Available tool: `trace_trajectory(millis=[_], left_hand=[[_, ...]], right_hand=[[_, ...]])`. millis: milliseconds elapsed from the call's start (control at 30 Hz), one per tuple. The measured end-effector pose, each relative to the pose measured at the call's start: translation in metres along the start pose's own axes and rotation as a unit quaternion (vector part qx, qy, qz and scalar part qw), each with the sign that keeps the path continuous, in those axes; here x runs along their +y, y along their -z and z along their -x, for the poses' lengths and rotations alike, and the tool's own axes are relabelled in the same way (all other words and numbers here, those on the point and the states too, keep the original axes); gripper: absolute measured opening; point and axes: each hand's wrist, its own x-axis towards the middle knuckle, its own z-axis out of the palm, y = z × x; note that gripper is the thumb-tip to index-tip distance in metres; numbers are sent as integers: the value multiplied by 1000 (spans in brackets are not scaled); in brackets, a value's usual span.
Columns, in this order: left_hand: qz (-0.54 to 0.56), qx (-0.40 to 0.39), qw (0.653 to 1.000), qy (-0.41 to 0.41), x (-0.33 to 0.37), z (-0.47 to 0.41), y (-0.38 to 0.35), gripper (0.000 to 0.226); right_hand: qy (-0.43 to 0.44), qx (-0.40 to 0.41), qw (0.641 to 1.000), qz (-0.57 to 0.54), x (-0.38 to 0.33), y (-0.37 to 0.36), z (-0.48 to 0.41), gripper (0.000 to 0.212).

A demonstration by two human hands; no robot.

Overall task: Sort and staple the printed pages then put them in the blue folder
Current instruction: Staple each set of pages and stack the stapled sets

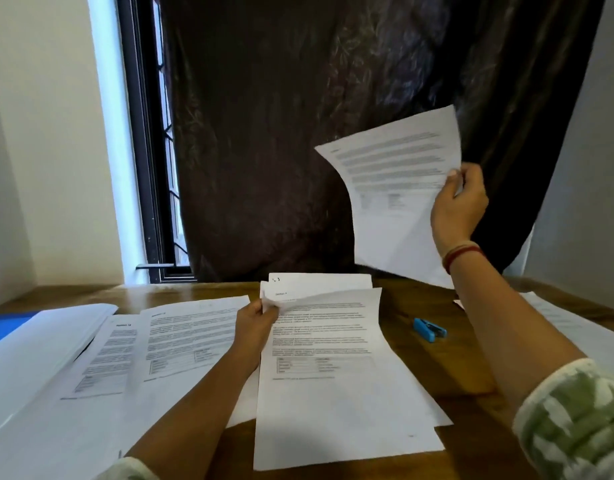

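Observation:
My right hand (458,206) holds one printed page (395,188) by its right edge, lifted high above the table's far right. My left hand (258,322) pinches the upper left corner of a small stack of printed pages (333,393) that lies in the middle of the wooden table (447,368), with the top sheet's corner curled up. More printed pages (180,337) lie spread to the left. A blue folder (4,329) shows only as a blue strip at the far left, mostly covered by white sheets (45,344). A blue stapler (430,329) rests on the table right of the stack.
Further sheets (555,317) lie at the table's right edge, partly behind my right forearm. A dark curtain (298,133) hangs behind the table, with a window frame (142,168) and white walls to the left.

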Motion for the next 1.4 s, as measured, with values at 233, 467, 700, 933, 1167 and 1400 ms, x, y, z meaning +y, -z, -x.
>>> trace_trajectory(millis=[233, 467, 700, 933, 1167, 1400], left_hand=[[6, -10, 1000, 11, 3, 6, 1, 13], [26, -24, 999, 20, 6, 9, 3, 15], [27, -20, 999, 29, 10, 9, 3, 8], [17, -11, 999, 46, 12, 9, 2, 7], [24, -4, 998, 64, 13, 8, 1, 10], [36, 5, 997, 64, 15, 10, 0, 11]], right_hand=[[-238, 69, 960, -133, 16, -12, -38, 8], [-258, -35, 963, -71, 72, -5, 2, 18], [-316, -2, 947, -57, 106, 3, 11, 19], [-331, -43, 942, -27, 124, 16, 15, 20], [-421, -207, 882, -43, 122, 25, 46, 17], [-446, -389, 806, -28, 116, 17, 84, 7]])
